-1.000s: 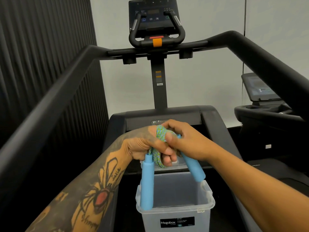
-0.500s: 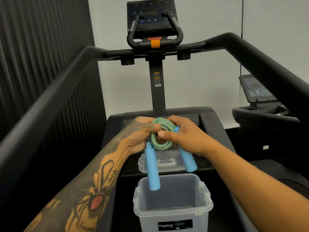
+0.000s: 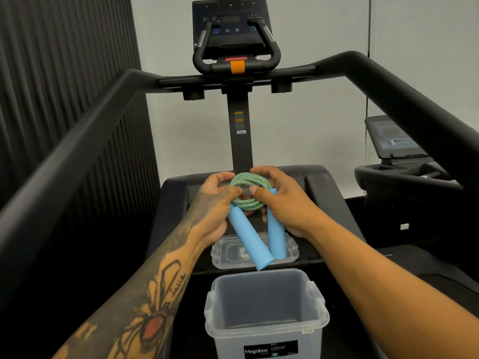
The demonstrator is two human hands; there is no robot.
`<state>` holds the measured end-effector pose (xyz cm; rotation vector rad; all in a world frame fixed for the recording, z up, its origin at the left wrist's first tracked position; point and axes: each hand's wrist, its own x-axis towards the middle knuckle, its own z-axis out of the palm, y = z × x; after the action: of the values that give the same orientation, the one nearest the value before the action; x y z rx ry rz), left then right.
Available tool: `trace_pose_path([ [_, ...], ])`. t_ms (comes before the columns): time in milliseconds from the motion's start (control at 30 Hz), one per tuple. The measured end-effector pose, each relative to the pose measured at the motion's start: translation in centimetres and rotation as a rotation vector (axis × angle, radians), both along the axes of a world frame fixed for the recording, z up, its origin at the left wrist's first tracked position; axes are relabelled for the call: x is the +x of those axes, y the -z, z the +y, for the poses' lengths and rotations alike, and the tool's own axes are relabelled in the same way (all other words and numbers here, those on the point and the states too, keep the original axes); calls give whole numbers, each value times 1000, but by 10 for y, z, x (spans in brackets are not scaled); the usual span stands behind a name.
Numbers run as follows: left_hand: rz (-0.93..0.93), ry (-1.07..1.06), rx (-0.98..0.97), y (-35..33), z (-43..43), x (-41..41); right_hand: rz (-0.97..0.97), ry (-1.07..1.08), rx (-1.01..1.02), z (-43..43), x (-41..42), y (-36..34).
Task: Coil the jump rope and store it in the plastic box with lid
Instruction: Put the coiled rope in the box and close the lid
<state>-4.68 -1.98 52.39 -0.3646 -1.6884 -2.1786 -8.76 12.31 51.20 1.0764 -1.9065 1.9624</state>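
Note:
The jump rope [image 3: 248, 203] is a green-and-blue braided cord wound into a small coil, with two light blue handles hanging down and crossing at their tips. My left hand [image 3: 216, 203] grips the coil's left side and my right hand [image 3: 282, 203] grips its right side. Both hold it in the air above and beyond the clear plastic box [image 3: 264, 330], which stands open and empty on the treadmill belt. The clear lid [image 3: 223, 251] lies flat behind the box, partly hidden by the handles.
Black treadmill rails run along both sides, the left rail [image 3: 85, 141] and right rail [image 3: 420, 99]. The console [image 3: 233, 24] and its post stand ahead. A second machine [image 3: 404, 167] sits at the right. A dark ribbed wall is at the left.
Both hands have raised the coil up and away from the box. The rope has gone from a bunched wad to a neat round coil, and the handles now hang clear of the box.

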Motion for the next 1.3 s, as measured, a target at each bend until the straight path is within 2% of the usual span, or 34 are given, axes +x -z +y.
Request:
trace_pose_path([
  [300, -28, 4, -21, 13, -21, -7, -146, 57, -73, -16, 2, 8],
  [533, -242, -4, -61, 58, -18, -35, -385, 159, -30, -16, -24, 55],
  [733, -418, -5, -74, 115, -9, -91, -572, 184, 10, -8, -76, 113],
  [1033, -608, -50, -75, 189, -1, -165, -754, 164, 126, -3, -156, 190],
  [1300, -788, -40, -136, 263, -19, -214, -885, 151, 346, -18, -193, 265],
])
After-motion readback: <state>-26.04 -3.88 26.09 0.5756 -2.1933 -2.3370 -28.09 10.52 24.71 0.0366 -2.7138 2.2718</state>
